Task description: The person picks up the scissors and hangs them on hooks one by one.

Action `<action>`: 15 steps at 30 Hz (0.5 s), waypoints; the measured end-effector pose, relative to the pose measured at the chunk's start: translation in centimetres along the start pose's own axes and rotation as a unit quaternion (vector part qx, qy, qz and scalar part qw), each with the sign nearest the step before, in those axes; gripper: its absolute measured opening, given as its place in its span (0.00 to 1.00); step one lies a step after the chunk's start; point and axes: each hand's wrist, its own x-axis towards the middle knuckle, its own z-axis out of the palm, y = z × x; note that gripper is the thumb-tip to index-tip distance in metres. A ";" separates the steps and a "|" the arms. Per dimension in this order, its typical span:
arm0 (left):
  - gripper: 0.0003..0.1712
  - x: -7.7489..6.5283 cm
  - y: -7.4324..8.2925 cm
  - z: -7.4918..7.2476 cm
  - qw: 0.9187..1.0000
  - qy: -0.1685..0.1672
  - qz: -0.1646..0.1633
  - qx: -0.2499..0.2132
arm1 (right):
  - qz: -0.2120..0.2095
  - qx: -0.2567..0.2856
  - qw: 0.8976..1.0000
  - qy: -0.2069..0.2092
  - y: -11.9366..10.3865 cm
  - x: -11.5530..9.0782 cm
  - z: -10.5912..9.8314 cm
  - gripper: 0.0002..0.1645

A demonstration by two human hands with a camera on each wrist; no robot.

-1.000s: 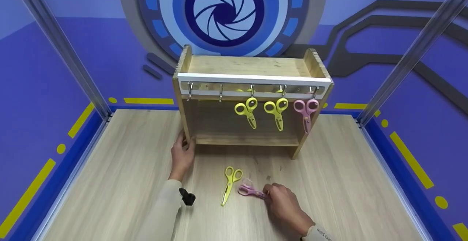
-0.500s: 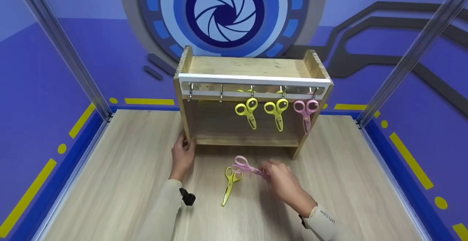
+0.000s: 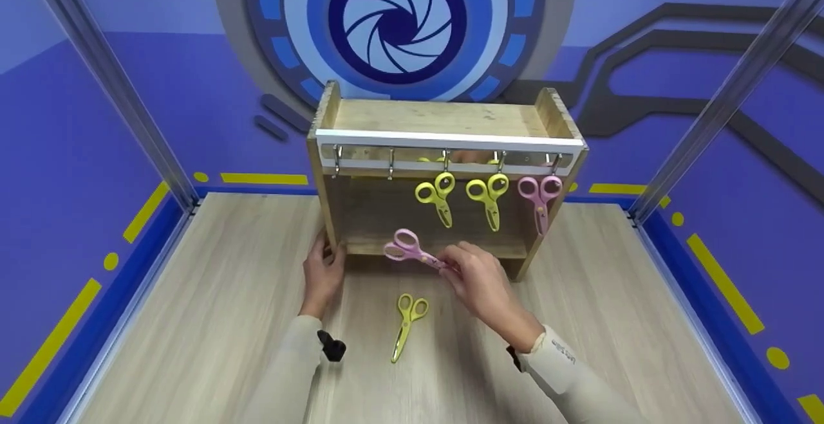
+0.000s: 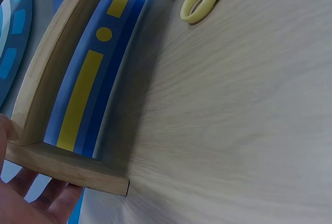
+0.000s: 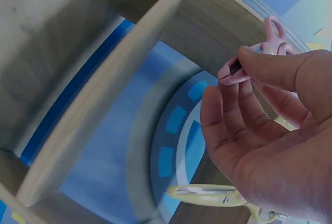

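Note:
My right hand (image 3: 484,285) pinches a pair of pink scissors (image 3: 418,254) by the blade end, raised in front of the shelf's lower board, handle loops pointing left. In the right wrist view, thumb and fingers close on the pink blade (image 5: 232,73). My left hand (image 3: 323,279) grips the lower left side of the wooden shelf (image 3: 438,116); in the left wrist view, its fingers wrap behind the side panel (image 4: 72,169). Yellow scissors (image 3: 402,335) lie on the table before the shelf, loops away from me.
A white hook rail (image 3: 360,138) runs across the shelf's front. From it hang yellow scissors (image 3: 443,206), a second yellow pair (image 3: 491,208) and pink scissors (image 3: 541,212). The two left hooks (image 3: 391,165) carry nothing. Blue printed walls (image 3: 161,102) enclose the table (image 3: 244,269).
My right hand has lifted the pink scissors off the table and carried them up and forward, past the yellow pair, towards the shelf. My left hand stays at the shelf's side.

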 end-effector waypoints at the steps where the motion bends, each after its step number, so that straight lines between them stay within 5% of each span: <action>1: 0.32 0.0 0.0 0.0 1.000 0.000 -0.003 -0.001 | 0.003 0.008 1.000 0.002 -0.3 0.4 0.0 0.09; 15: 0.33 0.1 0.2 0.0 1.000 -0.001 -0.005 0.006 | 0.025 0.114 0.992 0.057 -3.2 4.6 0.0 0.08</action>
